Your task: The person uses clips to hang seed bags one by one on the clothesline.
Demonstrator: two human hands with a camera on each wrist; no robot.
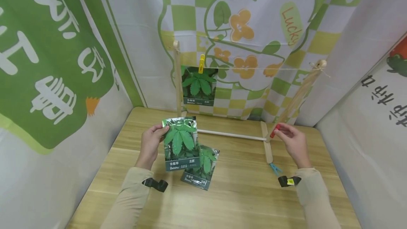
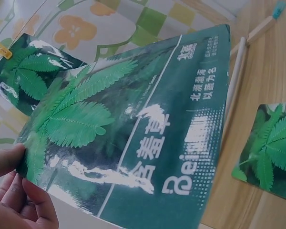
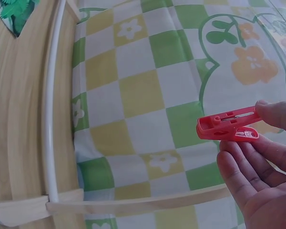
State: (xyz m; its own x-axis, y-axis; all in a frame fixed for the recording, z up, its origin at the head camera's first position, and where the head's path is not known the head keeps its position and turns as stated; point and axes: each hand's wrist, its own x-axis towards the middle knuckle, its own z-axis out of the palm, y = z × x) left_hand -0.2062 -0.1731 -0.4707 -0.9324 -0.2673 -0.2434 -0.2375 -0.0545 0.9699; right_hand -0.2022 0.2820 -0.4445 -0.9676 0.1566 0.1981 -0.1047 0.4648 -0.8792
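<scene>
My left hand (image 1: 151,145) pinches a green seed packet (image 1: 180,144) by its upper left edge, thumb on the front; a leaf picture covers most of it. Between thumb and fingers of my right hand (image 1: 293,142) is a red clothespin (image 3: 229,125), held by its handle ends near the right post. A second seed packet (image 1: 203,169) lies on the table, partly overlapped by the held one in the head view. From the string (image 1: 254,68) hangs a third packet (image 1: 199,91), fixed by a yellow clothespin (image 1: 201,63).
The string runs between two wooden posts, left (image 1: 177,80) and right (image 1: 299,93). A white rod (image 1: 232,135) joins their bases low over the table (image 1: 241,193). A blue clothespin (image 1: 275,169) lies by the right foot. Printed curtains (image 1: 181,17) stand behind and beside.
</scene>
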